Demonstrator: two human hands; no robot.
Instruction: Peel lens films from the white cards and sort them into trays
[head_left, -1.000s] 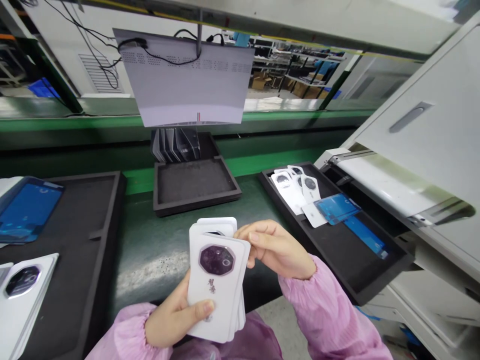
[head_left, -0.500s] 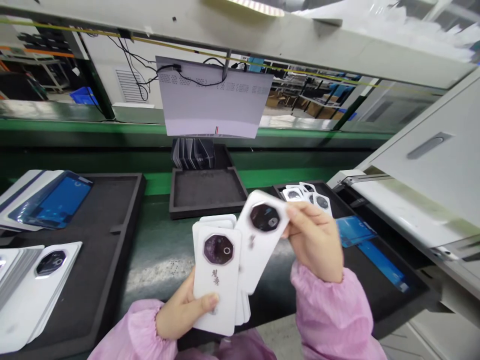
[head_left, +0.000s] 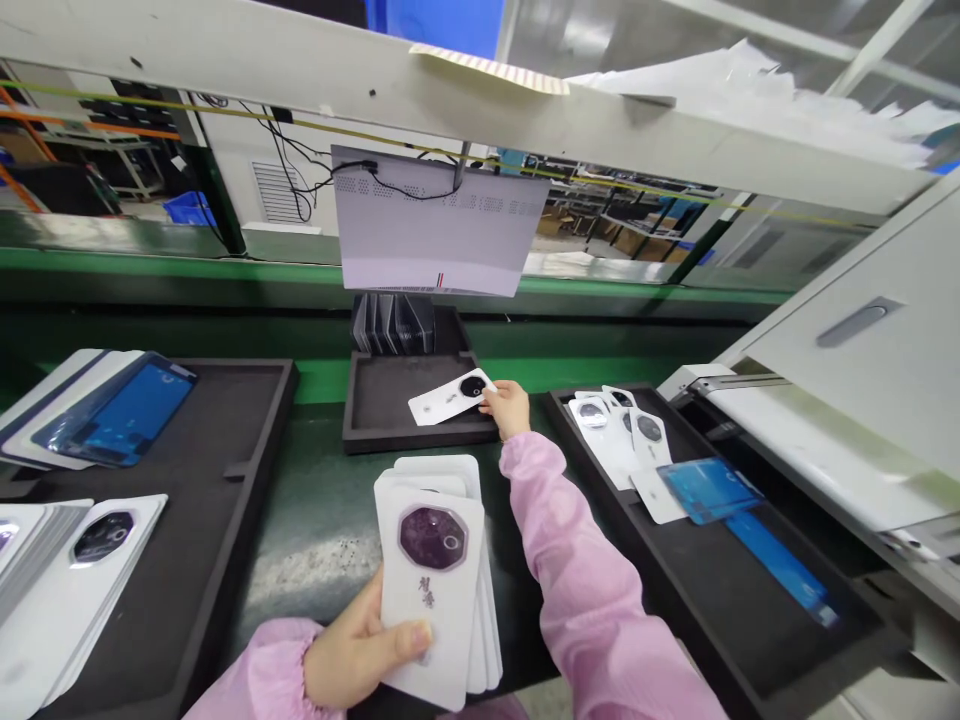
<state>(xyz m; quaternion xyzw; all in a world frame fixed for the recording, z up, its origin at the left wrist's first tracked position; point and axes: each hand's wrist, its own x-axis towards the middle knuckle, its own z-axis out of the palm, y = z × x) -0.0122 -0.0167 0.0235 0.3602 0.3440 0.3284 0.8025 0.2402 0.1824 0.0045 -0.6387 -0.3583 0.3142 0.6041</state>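
A fanned stack of white phone back covers, each with a dark octagonal camera window, is gripped in my left hand, thumb across the front one. My right hand reaches forward and pinches a single white phone back cover by its camera end. That cover lies at a slant over the small black tray at the centre; whether it touches the tray floor I cannot tell. Behind it, a row of dark thin panels stands on edge.
On the left, a black tray bears white covers and blue film sheets. Another black tray on the right holds white covers and blue films. A grey-white panel hangs above the centre tray; a white cabinet borders the right.
My right hand has drawn one white cover out of the stack and carried it forward over the centre tray. My left hand keeps its grip on the others. The view has tilted up.
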